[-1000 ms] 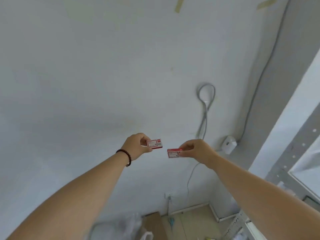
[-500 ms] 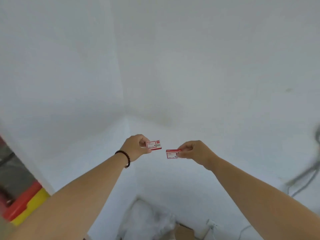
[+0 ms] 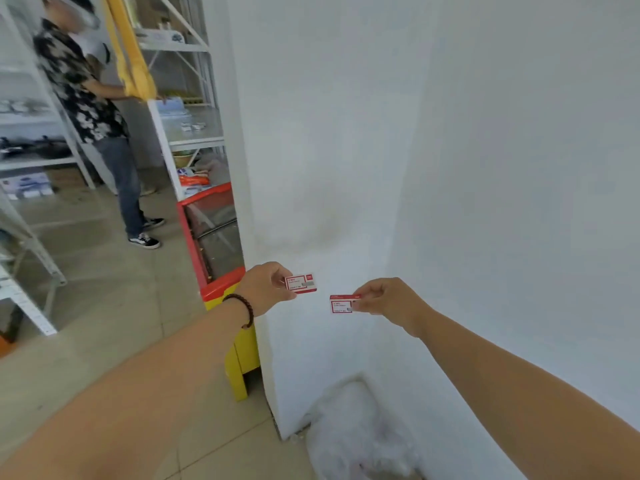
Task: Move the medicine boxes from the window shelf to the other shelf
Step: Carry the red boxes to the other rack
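My left hand (image 3: 265, 287), with a dark bead bracelet on the wrist, pinches a small red and white medicine box (image 3: 301, 284) at arm's length. My right hand (image 3: 384, 301) pinches a second red and white medicine box (image 3: 342, 304) a little lower and to the right. The two boxes are apart, both held in the air in front of a white wall corner. A white metal shelf unit (image 3: 188, 140) with small items on it stands at the upper left, past the corner.
A person in a patterned shirt and jeans (image 3: 100, 123) stands by the shelves. A red and yellow glass-topped cabinet (image 3: 216, 258) juts out beside the wall corner. More white racks (image 3: 31, 161) line the left. A white plastic bag (image 3: 356, 434) lies on the tiled floor.
The view has swung left from the bare wall with cables to the wall corner, and the shelves, cabinet and person have come into sight. Both hands keep their boxes in the same pose.
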